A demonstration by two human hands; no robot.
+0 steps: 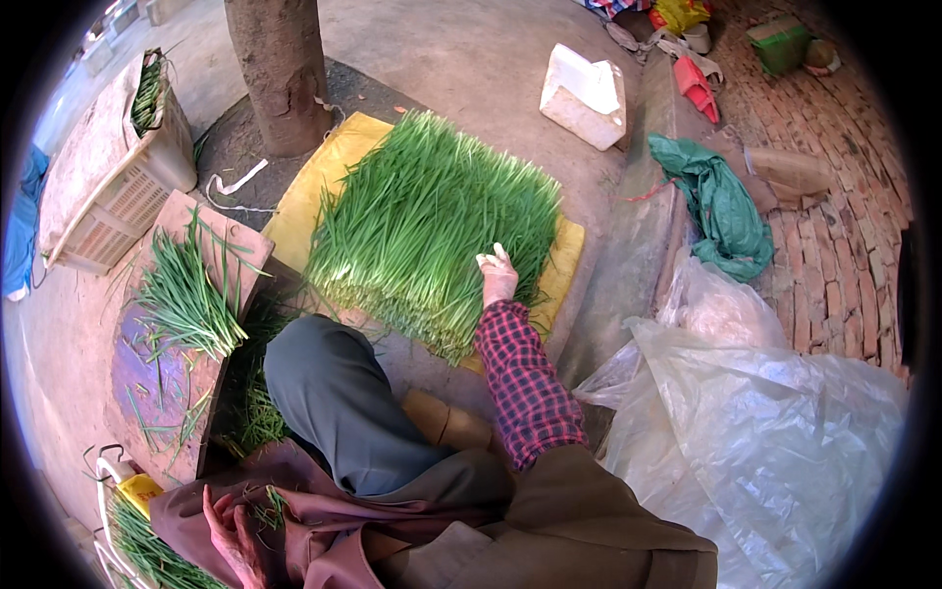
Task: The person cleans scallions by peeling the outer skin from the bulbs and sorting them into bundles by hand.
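A broad, dense layer of green chives (432, 216) lies in front of me on a yellow sheet (296, 224), with the pale cut ends towards me. My right hand (498, 277) reaches onto its right part, the thumb and a finger apart, and nothing shows in its grasp. Low at the left, my left hand (234, 538) is held over my brown apron (186, 520) with its fingers spread; green scraps cling to the cloth beside it. A loose bunch of chives (191, 294) rests on a wooden board (186, 447) to my left, among cut bits.
A lidded plastic crate (132, 211) stands at the far left near a tree trunk (280, 74). A white foam box (584, 98) sits at the back. Clear plastic sheeting (756, 442) and a green sack (716, 201) lie to the right. More greens (157, 550) fill the lower left.
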